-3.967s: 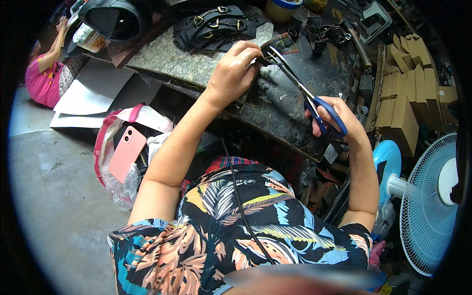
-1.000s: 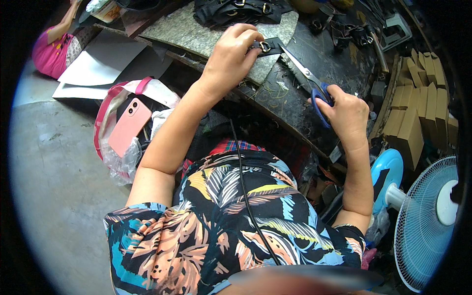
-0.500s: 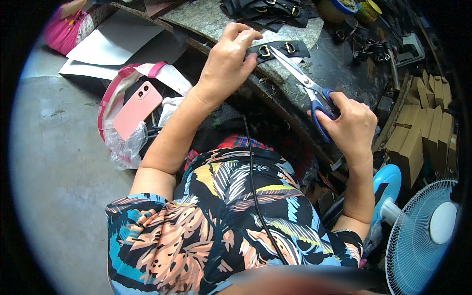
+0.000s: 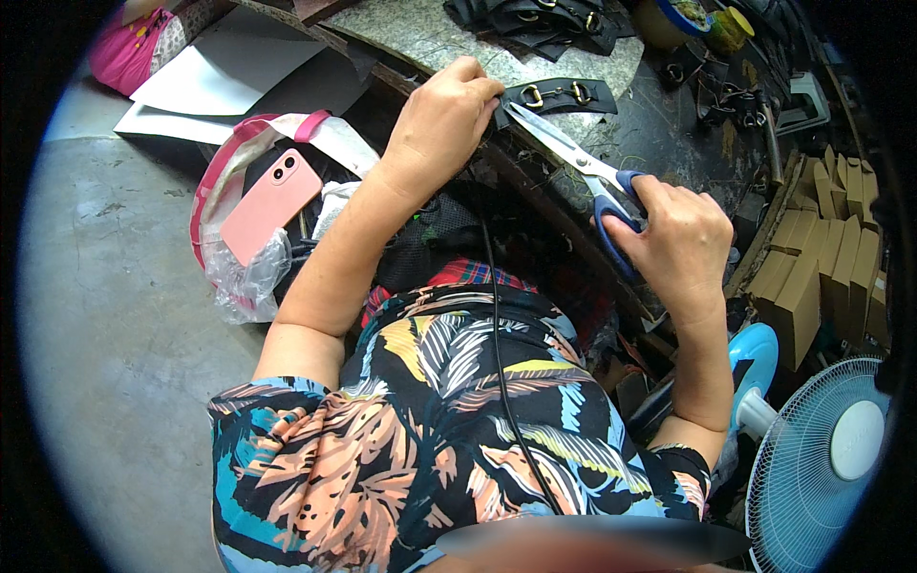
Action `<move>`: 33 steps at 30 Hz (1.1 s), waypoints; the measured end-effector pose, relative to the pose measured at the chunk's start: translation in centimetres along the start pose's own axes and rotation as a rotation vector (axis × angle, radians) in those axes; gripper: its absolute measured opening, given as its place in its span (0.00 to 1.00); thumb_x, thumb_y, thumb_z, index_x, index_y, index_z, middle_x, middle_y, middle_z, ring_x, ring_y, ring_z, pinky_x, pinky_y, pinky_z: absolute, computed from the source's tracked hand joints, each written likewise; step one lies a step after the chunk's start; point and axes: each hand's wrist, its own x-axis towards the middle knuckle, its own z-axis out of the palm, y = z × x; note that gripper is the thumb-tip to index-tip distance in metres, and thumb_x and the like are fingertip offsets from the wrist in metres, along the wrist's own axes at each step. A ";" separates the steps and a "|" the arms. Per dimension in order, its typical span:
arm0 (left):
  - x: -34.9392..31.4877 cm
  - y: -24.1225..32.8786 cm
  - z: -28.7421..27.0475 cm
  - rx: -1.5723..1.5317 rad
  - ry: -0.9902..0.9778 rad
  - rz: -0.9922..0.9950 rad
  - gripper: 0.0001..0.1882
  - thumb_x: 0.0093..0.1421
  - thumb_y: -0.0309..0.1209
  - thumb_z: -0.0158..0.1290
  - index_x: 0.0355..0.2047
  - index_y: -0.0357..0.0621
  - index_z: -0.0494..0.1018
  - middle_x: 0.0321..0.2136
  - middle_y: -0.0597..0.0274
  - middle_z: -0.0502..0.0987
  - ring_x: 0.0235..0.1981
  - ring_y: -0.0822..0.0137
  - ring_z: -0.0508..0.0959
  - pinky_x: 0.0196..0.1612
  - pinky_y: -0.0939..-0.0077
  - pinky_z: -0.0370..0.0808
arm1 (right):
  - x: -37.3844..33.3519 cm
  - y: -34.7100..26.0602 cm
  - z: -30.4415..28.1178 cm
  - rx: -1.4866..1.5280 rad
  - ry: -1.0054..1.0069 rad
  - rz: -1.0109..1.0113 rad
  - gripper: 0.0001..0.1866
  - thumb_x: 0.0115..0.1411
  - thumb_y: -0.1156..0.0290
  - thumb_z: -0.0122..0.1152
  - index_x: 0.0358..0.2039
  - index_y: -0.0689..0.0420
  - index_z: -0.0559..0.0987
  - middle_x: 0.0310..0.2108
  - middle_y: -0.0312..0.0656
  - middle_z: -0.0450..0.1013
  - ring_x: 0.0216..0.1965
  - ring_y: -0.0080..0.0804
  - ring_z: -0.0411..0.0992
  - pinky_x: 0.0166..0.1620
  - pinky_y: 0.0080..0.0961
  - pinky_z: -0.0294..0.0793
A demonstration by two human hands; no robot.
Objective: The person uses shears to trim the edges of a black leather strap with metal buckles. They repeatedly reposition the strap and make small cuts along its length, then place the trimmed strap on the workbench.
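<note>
A black strap with a gold-coloured horsebit-style buckle lies across a pale slab at the table's near edge. The fingers of my left hand are pinched together at the strap's left end, and the fingertips partly hide what is between them. In my right hand is a pair of scissors with blue handles, thumb and fingers through the loops. The blades are nearly together, pointing up and left, with their tips at the strap's left end close to my left fingertips.
More black straps with gold fittings are heaped at the back. Right of them stand a blue-rimmed tub and a hammer-like handle. Cardboard pieces and a fan flank my right arm. A pink phone rests on a bag at left.
My left fingers have closed into a pinch at the strap's left end. The scissors have shifted left, from beside the buckle toward those fingers. The view has moved slightly.
</note>
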 end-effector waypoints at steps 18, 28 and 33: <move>0.6 0.3 0.4 0.150 0.119 0.144 0.06 0.59 0.28 0.58 0.37 0.42 0.75 0.34 0.55 0.74 0.38 0.53 0.78 0.41 0.63 0.77 | 1.2 0.2 -0.2 -0.010 -0.100 0.017 0.16 0.49 0.57 0.74 0.32 0.53 0.80 0.22 0.42 0.78 0.24 0.40 0.79 0.30 0.33 0.75; 0.1 1.6 1.2 0.203 0.033 0.292 0.06 0.53 0.28 0.61 0.32 0.50 0.81 0.29 0.64 0.74 0.33 0.62 0.76 0.36 0.72 0.77 | -1.9 2.3 -0.9 0.016 -0.036 0.157 0.17 0.47 0.60 0.75 0.37 0.52 0.83 0.25 0.43 0.79 0.27 0.39 0.80 0.33 0.33 0.76; 0.2 0.7 1.3 0.114 0.113 0.144 0.06 0.55 0.28 0.62 0.34 0.48 0.82 0.31 0.63 0.78 0.32 0.61 0.81 0.36 0.70 0.78 | -2.1 1.8 -1.0 0.045 0.035 0.105 0.17 0.46 0.57 0.76 0.32 0.52 0.82 0.24 0.41 0.79 0.25 0.38 0.78 0.32 0.32 0.74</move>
